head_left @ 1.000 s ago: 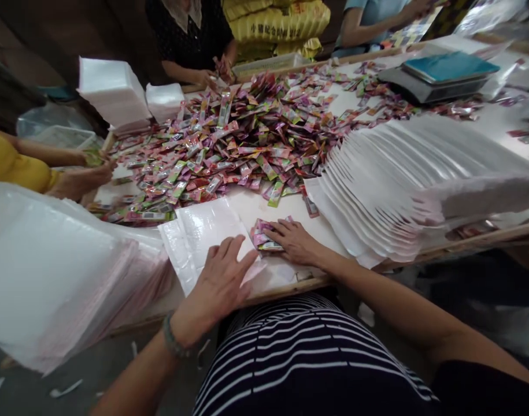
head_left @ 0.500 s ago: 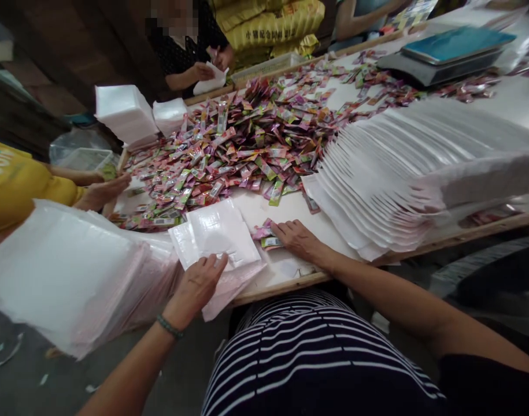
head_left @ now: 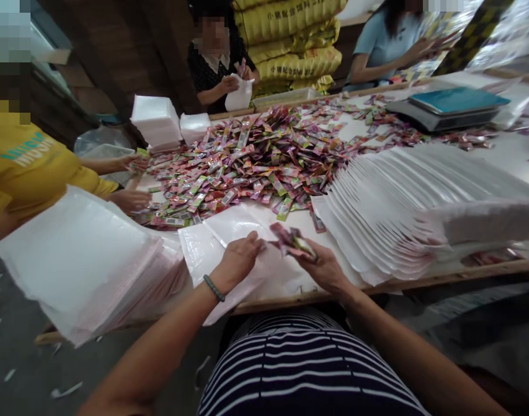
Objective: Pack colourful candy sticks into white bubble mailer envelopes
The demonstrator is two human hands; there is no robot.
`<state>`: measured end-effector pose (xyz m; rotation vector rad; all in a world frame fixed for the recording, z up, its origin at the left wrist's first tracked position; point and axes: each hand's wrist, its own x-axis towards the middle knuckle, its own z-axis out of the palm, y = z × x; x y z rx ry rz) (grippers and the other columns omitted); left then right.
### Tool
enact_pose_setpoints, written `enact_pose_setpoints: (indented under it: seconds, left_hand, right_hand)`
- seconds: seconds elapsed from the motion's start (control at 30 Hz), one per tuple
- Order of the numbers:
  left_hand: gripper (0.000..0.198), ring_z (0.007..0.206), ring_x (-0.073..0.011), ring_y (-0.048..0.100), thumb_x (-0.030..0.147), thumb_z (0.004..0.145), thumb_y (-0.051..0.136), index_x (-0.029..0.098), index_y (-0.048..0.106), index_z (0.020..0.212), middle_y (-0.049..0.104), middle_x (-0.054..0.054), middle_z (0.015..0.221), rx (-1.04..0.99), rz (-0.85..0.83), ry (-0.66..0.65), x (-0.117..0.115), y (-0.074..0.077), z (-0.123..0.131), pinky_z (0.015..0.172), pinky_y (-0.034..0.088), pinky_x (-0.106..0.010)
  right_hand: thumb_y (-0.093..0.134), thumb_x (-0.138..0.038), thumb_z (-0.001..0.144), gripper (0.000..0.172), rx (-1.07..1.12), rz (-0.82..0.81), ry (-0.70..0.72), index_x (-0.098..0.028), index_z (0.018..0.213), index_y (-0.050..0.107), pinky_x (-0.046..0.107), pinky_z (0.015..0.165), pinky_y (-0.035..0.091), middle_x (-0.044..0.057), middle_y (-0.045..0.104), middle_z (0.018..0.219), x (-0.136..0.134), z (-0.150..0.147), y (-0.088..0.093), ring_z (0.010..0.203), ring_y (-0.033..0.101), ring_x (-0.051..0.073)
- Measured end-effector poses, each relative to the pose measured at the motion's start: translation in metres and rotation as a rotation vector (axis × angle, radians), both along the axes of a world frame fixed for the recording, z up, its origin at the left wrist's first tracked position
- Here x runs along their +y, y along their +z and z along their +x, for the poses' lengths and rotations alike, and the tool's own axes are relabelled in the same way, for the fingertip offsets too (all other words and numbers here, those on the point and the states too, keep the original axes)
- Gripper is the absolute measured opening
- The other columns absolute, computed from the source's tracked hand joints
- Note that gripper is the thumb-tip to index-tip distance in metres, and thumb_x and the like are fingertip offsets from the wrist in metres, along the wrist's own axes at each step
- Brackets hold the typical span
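Note:
My right hand is closed on a small bunch of colourful sachets, lifted just above the table's near edge. My left hand pinches the edge of a white plastic bag that lies on a small pile of such bags in front of me. The sachets hang right beside the bag's raised edge. A large heap of loose colourful sachets covers the middle of the table.
A fanned stack of white bags lies to my right, another big stack overhangs the table at my left. A scale stands far right. White blocks sit far left. Three other people work around the table; yellow sacks behind.
My right hand gathered the sachets from the table and lifted them. My left hand went from lying flat on the bags to pinching the top bag's edge.

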<state>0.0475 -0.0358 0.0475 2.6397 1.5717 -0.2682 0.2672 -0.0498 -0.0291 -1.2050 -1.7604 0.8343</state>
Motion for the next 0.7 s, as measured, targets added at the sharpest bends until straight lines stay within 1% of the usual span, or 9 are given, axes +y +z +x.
enact_pose_setpoints:
  seconds: [0.03,0.1,0.23,0.3,0.37,0.43,0.5,0.6,0.7]
  left_hand:
    - [0.042,0.098,-0.0198,0.066,0.004,0.088,0.035,0.019,0.056,0.121,0.053,-0.011,0.133,-0.037,-0.003,0.034,0.001,0.002,0.001,0.084,0.054,-0.034]
    - [0.05,0.108,-0.0211,0.063,0.002,0.084,0.039,0.019,0.048,0.131,0.044,-0.011,0.146,-0.097,-0.025,0.076,0.004,0.004,0.001,0.09,0.053,-0.034]
    - [0.053,0.124,-0.0244,0.055,0.005,0.079,0.047,0.013,0.044,0.132,0.037,-0.017,0.151,-0.214,-0.059,0.102,0.007,0.006,0.004,0.097,0.05,-0.035]
    - [0.048,0.124,-0.0252,0.054,0.007,0.081,0.048,0.012,0.045,0.128,0.034,-0.018,0.153,-0.256,-0.056,0.116,0.006,0.007,0.01,0.098,0.05,-0.035]
    - [0.048,0.121,-0.0262,0.057,0.006,0.081,0.048,0.013,0.046,0.128,0.029,-0.018,0.156,-0.237,-0.08,0.116,0.004,0.01,0.021,0.097,0.05,-0.037]
    - [0.055,0.116,-0.0279,0.061,0.006,0.081,0.049,0.014,0.041,0.134,0.023,-0.019,0.158,-0.187,-0.112,0.116,0.001,0.012,0.035,0.094,0.052,-0.039]
    - [0.063,0.11,-0.0303,0.064,0.011,0.081,0.055,0.014,0.034,0.14,0.02,-0.021,0.158,-0.152,-0.127,0.121,-0.001,0.015,0.051,0.09,0.054,-0.042]
    - [0.077,0.104,-0.0331,0.066,0.018,0.074,0.068,0.014,0.032,0.142,0.016,-0.023,0.158,-0.141,-0.132,0.149,-0.003,0.021,0.072,0.085,0.055,-0.043]
    - [0.074,0.107,-0.0323,0.065,0.012,0.072,0.064,0.015,0.036,0.14,0.018,-0.022,0.158,-0.224,-0.164,0.142,-0.002,0.029,0.081,0.088,0.054,-0.041]
  right_hand:
    - [0.054,-0.037,0.088,0.025,-0.053,0.011,0.061,-0.02,0.101,0.067,0.027,0.061,0.046,0.001,0.066,0.078,-0.001,-0.003,0.001,0.066,0.057,0.016]
    - [0.053,-0.035,0.089,0.027,-0.18,0.051,0.109,-0.018,0.105,0.066,0.029,0.067,0.046,0.005,0.068,0.086,0.001,-0.008,-0.001,0.074,0.06,0.019]
    - [0.054,-0.031,0.091,0.044,-0.479,0.268,0.128,-0.017,0.132,0.054,0.035,0.081,0.043,0.013,0.067,0.113,0.01,-0.008,-0.004,0.097,0.059,0.025]
    - [0.05,-0.026,0.093,0.045,-0.641,0.361,0.151,-0.017,0.137,0.05,0.035,0.081,0.041,0.014,0.065,0.118,0.01,-0.007,-0.001,0.098,0.058,0.025]
    - [0.045,-0.019,0.094,0.043,-0.782,0.388,0.075,-0.015,0.137,0.05,0.036,0.081,0.039,0.015,0.064,0.12,0.008,-0.007,0.006,0.096,0.057,0.025]
    - [0.041,-0.014,0.094,0.042,-0.904,0.382,-0.062,-0.012,0.135,0.05,0.038,0.083,0.039,0.017,0.062,0.122,0.007,-0.009,0.016,0.097,0.056,0.026]
    - [0.039,-0.01,0.093,0.04,-0.997,0.392,-0.111,-0.008,0.131,0.053,0.039,0.082,0.04,0.019,0.062,0.118,0.007,-0.014,0.027,0.095,0.056,0.027]
    - [0.041,-0.005,0.09,0.033,-1.068,0.402,-0.011,-0.006,0.115,0.063,0.037,0.078,0.041,0.018,0.066,0.101,0.011,-0.022,0.046,0.087,0.057,0.026]
    - [0.043,-0.004,0.087,0.028,-1.113,0.328,0.001,-0.007,0.1,0.068,0.037,0.075,0.042,0.017,0.067,0.089,0.019,-0.025,0.064,0.083,0.059,0.026]
